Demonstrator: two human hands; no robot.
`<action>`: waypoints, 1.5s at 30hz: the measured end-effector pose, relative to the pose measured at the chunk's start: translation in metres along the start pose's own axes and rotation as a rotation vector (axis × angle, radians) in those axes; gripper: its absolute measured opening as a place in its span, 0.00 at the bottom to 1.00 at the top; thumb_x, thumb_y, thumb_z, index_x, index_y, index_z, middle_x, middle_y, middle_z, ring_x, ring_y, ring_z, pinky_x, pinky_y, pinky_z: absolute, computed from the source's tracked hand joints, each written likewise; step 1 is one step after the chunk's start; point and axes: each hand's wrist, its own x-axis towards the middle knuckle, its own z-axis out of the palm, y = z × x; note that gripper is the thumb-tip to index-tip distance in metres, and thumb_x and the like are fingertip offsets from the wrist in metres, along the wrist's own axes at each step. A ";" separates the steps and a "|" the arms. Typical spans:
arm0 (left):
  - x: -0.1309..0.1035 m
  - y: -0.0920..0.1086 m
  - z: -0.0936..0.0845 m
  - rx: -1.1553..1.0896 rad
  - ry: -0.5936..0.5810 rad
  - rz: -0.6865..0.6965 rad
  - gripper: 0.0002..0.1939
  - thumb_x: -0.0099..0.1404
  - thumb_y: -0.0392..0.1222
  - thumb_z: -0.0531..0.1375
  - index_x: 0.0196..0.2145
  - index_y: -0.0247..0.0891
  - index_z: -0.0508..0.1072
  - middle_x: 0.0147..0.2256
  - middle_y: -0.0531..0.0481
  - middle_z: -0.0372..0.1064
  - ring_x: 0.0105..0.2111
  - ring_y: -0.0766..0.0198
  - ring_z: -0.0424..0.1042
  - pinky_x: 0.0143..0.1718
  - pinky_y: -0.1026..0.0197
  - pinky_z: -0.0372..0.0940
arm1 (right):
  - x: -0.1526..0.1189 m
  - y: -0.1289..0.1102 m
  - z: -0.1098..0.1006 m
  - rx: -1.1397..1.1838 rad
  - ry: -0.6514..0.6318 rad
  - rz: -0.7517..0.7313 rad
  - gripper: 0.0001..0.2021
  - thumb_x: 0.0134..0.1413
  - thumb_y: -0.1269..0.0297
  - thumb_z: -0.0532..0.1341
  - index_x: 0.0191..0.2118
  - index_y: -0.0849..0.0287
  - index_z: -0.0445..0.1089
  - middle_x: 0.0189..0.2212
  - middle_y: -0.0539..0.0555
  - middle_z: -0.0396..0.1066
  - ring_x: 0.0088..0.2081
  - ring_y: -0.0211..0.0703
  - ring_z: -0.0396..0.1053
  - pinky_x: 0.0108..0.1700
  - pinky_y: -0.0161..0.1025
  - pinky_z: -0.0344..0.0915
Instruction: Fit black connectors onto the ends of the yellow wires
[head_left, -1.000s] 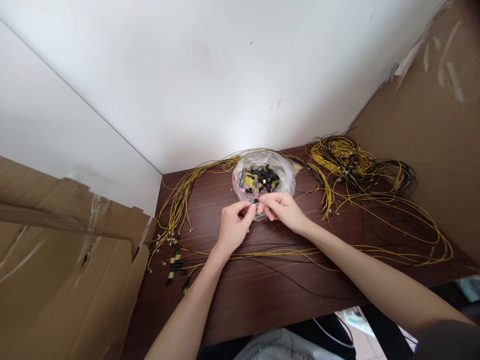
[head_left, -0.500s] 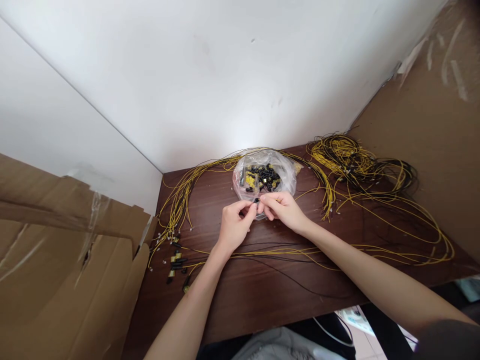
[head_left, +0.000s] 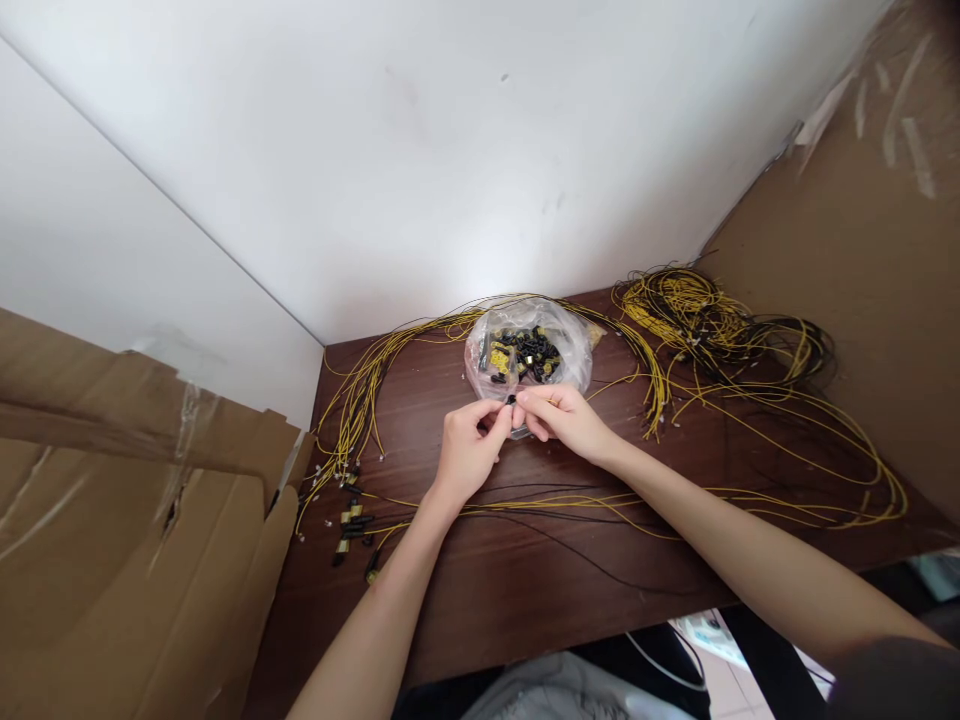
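Note:
My left hand (head_left: pixel 474 440) pinches a small black part (head_left: pixel 511 399) between thumb and forefinger, just in front of the plastic bag. Fingertips of my right hand (head_left: pixel 559 415) meet it from the other side, closed on a thin yellow wire (head_left: pixel 553 402) that is mostly hidden by the fingers. Right behind both hands, the clear plastic bag (head_left: pixel 574 345) lies open, with black and yellow small parts (head_left: pixel 531 352) inside. Exactly how the wire and the black part join cannot be seen.
Yellow and black wires (head_left: pixel 367 385) fan out at the left, and a tangled wire coil (head_left: pixel 686 310) lies at the back right. Several black-and-yellow connectors (head_left: pixel 352 520) rest at the table's left. Cardboard (head_left: pixel 135 560) stands at the left, more cardboard (head_left: pixel 862 280) at the right.
Both hands stay in nearly the same place, fingertips still together at the black part. Only a very slight shift of the view shows.

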 end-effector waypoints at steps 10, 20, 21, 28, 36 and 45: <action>0.000 -0.001 0.000 -0.002 -0.001 0.007 0.14 0.63 0.44 0.54 0.27 0.32 0.72 0.20 0.54 0.65 0.15 0.74 0.60 0.17 0.71 0.55 | 0.001 0.002 -0.001 -0.013 -0.010 -0.006 0.19 0.58 0.55 0.51 0.25 0.64 0.68 0.10 0.43 0.53 0.15 0.29 0.48 0.22 0.32 0.48; 0.000 -0.002 0.001 -0.014 0.004 -0.013 0.13 0.62 0.45 0.55 0.27 0.33 0.72 0.20 0.53 0.66 0.14 0.73 0.60 0.16 0.71 0.56 | 0.001 -0.001 0.000 -0.023 0.092 0.047 0.19 0.55 0.55 0.52 0.21 0.63 0.67 0.09 0.43 0.52 0.14 0.30 0.48 0.21 0.32 0.47; 0.000 -0.002 0.001 -0.016 0.005 -0.015 0.13 0.62 0.45 0.55 0.27 0.33 0.72 0.20 0.53 0.66 0.14 0.73 0.60 0.15 0.71 0.56 | 0.001 -0.001 0.000 -0.031 0.099 0.049 0.19 0.54 0.55 0.52 0.21 0.63 0.67 0.09 0.43 0.52 0.14 0.30 0.48 0.21 0.32 0.47; 0.001 -0.001 0.001 -0.005 0.010 -0.011 0.14 0.62 0.45 0.55 0.26 0.33 0.72 0.20 0.53 0.65 0.15 0.74 0.60 0.16 0.72 0.56 | 0.000 0.000 0.000 -0.069 0.100 0.065 0.19 0.54 0.56 0.52 0.22 0.64 0.68 0.09 0.44 0.52 0.13 0.29 0.47 0.19 0.32 0.45; 0.000 0.000 0.001 -0.002 0.016 -0.021 0.14 0.62 0.45 0.55 0.26 0.33 0.72 0.20 0.53 0.65 0.15 0.73 0.60 0.15 0.72 0.55 | 0.000 -0.001 -0.001 -0.087 0.080 0.066 0.19 0.54 0.56 0.53 0.22 0.64 0.68 0.09 0.44 0.52 0.14 0.29 0.48 0.19 0.31 0.46; 0.000 0.001 0.001 0.024 0.011 -0.012 0.14 0.62 0.45 0.54 0.27 0.33 0.72 0.21 0.53 0.66 0.15 0.73 0.61 0.17 0.71 0.56 | -0.001 -0.001 0.000 -0.080 0.067 0.053 0.19 0.54 0.56 0.53 0.22 0.64 0.69 0.09 0.44 0.53 0.14 0.29 0.48 0.19 0.31 0.46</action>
